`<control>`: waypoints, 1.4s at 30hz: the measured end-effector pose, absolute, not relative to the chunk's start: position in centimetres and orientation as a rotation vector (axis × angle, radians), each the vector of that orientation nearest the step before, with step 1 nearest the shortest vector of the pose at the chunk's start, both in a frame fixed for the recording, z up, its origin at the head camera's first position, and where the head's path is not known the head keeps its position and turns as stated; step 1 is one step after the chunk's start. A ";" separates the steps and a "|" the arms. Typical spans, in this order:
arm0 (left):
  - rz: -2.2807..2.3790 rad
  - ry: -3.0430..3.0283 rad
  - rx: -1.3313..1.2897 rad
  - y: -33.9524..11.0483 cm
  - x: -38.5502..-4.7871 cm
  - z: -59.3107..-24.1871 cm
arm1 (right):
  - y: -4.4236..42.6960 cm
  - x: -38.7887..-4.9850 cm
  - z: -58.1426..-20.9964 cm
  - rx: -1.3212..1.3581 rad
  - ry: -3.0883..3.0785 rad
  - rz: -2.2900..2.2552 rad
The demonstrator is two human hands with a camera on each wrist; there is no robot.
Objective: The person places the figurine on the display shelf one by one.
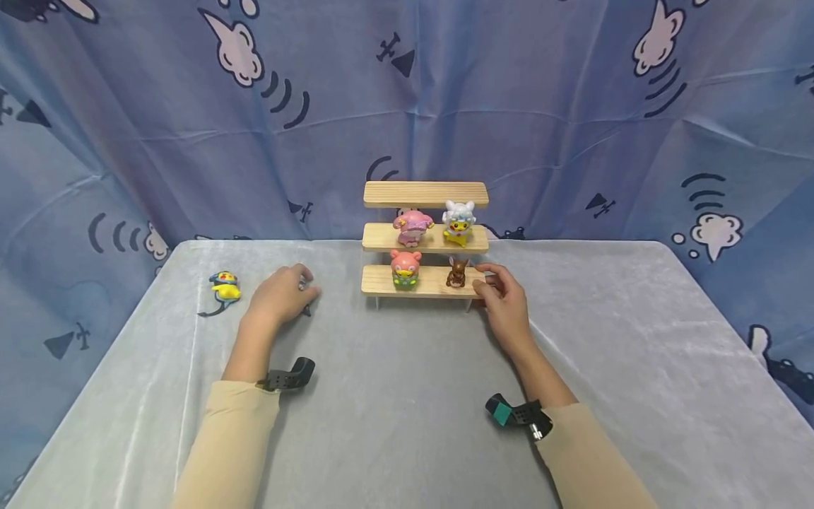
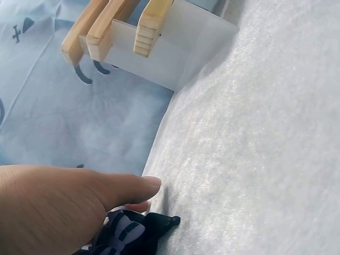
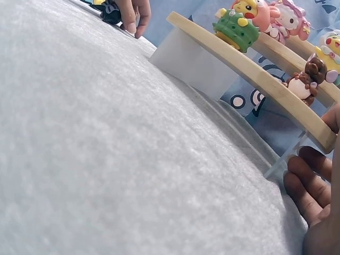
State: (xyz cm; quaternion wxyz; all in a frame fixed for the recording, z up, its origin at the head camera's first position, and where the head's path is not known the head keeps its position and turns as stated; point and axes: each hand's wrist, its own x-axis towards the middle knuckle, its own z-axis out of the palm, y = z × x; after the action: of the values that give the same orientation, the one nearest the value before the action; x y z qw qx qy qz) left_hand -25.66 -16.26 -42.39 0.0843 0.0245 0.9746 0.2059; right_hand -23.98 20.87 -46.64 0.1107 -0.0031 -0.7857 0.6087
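My left hand [image 1: 280, 297] is low over the table, thumb and fingers on either side of a small dark figurine [image 2: 125, 234] with a grey-striped bow. Much of that figurine is hidden by the hand. At the right end of a three-tier wooden display shelf [image 1: 425, 281], my right hand [image 1: 506, 305] grips the lowest board, with other fingers [image 3: 307, 178] below it near the clear support. On this board sit a pink-and-green figurine [image 1: 405, 269] and a brown mouse-like figurine [image 1: 456, 273]. The middle board carries a pink figurine [image 1: 413, 227] and a white-and-yellow one [image 1: 458, 223].
A yellow-and-blue figurine [image 1: 225, 286] with a dark tail lies left of my left hand. The table [image 1: 394, 410] is covered with pale grey cloth. Behind it hangs a blue patterned curtain [image 1: 509, 92]. Both wrists wear black camera straps [image 1: 289, 375].
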 end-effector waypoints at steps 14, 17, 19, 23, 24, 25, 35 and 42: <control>0.596 2.939 0.066 -16.0 -25.7 -42.6 | 20.8 -24.0 -46.5 -0.015 -2.290 1.803; 0.600 2.940 0.066 -16.0 -25.7 -42.5 | 20.8 -24.0 -46.5 -0.016 -2.290 1.793; 0.605 2.934 0.074 -16.0 -25.7 -42.5 | 20.8 -23.9 -46.5 -0.019 -2.293 1.783; 0.665 2.900 0.130 -16.7 -25.8 -42.4 | 20.7 -23.9 -46.5 -0.024 -2.303 1.771; 0.688 2.886 0.143 -16.9 -25.8 -42.3 | 20.7 -23.9 -46.5 -0.024 -2.304 1.769; 0.713 2.870 0.158 -17.2 -25.8 -42.2 | 20.7 -23.9 -46.5 -0.025 -2.307 1.767; 0.851 2.753 0.151 -19.4 -25.1 -41.0 | 20.8 -24.1 -46.6 -0.040 -2.306 1.775; 0.832 2.732 0.129 -20.0 -24.8 -40.6 | 20.9 -24.1 -46.7 -0.020 -2.297 1.789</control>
State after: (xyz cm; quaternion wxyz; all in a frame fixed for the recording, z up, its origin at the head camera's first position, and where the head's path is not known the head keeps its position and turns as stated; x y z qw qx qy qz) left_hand -24.84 -19.96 -40.65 0.1407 0.0447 0.9461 0.2882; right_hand -24.08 20.86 -46.70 0.1150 -0.0068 -0.7837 0.6104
